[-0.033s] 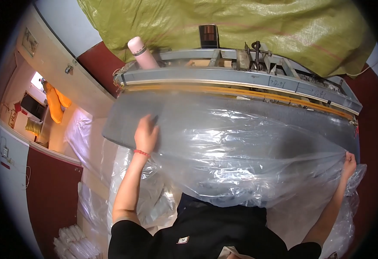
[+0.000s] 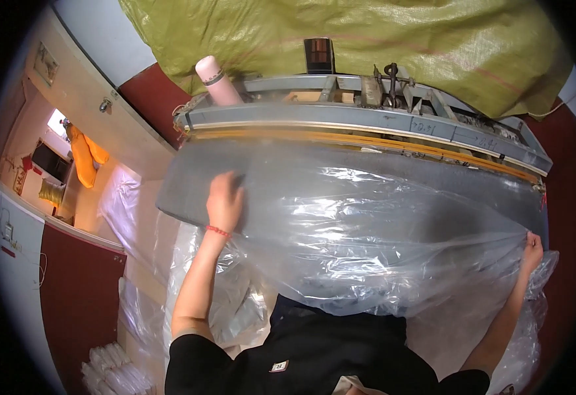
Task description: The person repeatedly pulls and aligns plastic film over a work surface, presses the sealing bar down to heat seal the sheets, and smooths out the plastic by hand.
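Clear crinkly plastic sheet (image 2: 380,237), left hand (image 2: 224,201) flat, right hand (image 2: 532,251) pinching edge

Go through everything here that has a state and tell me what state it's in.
Plastic sheet: spread over the grey table, wrinkled.
Left hand: flat on the sheet.
Right hand: pinching the sheet's edge.
Pink bottle: upright, capped.
Green tarp: draped behind the machine.

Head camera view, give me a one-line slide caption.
Left hand presses clear plastic sheet onto grey table; right hand grips its edge.
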Demonstrator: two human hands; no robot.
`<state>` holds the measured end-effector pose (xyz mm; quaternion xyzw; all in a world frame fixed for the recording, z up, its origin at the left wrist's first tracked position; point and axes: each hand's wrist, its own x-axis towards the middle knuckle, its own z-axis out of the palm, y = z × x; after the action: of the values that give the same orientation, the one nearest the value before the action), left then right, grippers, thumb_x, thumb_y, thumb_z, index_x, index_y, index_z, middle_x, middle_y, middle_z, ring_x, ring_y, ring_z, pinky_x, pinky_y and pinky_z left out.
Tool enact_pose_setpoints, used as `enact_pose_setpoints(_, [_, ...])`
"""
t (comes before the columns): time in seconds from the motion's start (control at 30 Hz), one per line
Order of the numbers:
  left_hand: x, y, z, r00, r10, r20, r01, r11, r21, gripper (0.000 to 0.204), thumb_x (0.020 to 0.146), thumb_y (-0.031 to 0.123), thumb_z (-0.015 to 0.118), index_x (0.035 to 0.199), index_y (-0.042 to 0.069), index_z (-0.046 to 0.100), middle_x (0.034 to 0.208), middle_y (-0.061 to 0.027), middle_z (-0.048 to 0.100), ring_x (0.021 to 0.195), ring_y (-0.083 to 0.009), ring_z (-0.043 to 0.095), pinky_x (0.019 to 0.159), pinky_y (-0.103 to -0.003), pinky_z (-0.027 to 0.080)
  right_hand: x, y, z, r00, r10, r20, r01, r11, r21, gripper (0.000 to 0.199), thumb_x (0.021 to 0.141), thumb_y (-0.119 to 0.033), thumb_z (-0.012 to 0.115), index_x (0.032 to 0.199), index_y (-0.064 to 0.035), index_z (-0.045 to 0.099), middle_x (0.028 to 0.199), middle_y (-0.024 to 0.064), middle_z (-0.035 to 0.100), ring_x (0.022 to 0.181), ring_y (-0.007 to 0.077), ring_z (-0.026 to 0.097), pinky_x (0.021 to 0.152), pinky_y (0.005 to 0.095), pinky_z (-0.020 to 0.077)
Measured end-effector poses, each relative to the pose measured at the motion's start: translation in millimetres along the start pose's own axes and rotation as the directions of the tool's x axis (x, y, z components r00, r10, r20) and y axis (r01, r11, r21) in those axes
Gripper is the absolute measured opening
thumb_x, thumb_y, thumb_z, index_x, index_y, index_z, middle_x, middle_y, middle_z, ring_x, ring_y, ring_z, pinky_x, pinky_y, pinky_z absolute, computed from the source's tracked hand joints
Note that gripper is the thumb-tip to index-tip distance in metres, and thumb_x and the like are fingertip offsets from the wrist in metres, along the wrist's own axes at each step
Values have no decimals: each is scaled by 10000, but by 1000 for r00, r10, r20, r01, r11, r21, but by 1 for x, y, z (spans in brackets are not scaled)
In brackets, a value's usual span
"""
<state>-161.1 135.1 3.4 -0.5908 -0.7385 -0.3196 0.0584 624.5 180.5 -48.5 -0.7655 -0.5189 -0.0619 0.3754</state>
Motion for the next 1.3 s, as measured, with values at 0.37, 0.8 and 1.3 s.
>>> enact_pose_setpoints(0.37, [47, 20, 33, 840, 390, 377, -419, 908, -4, 383, 791, 242, 553, 1107, 28, 513, 1184, -165, 463, 1152, -341, 371, 927, -389, 328, -7, 54, -38, 995, 76, 61, -89, 962, 257, 274, 811, -250, 580, 855, 20, 588, 739, -6, 567, 713, 65, 478, 678, 214, 396])
enact_pose_setpoints(0.8, [86, 12, 88, 988, 154, -34, -152, 988, 38, 112, 722, 110, 598, 736, 7, 556, 736, -140, 585, 660, -308, 555, 610, -364, 450, 14, 65, -38, 976, 216, -2, -192, 873, 449, 209, 794, -236, 609, 819, -29, 626, 752, -35, 557, 719, 56, 469, 696, 184, 368])
enact_pose_setpoints(1.3, [145, -94, 114, 849, -424, -315, 192, 803, -563, 207, 790, 175, 526, 675, 6, 496, 592, -58, 507, 549, -127, 429, 536, -262, 381, 91, -95, 143, 980, 191, -61, -107, 755, 646, 160, 801, -174, 587, 781, -30, 521, 634, -15, 500, 570, 53, 433, 542, 195, 366])
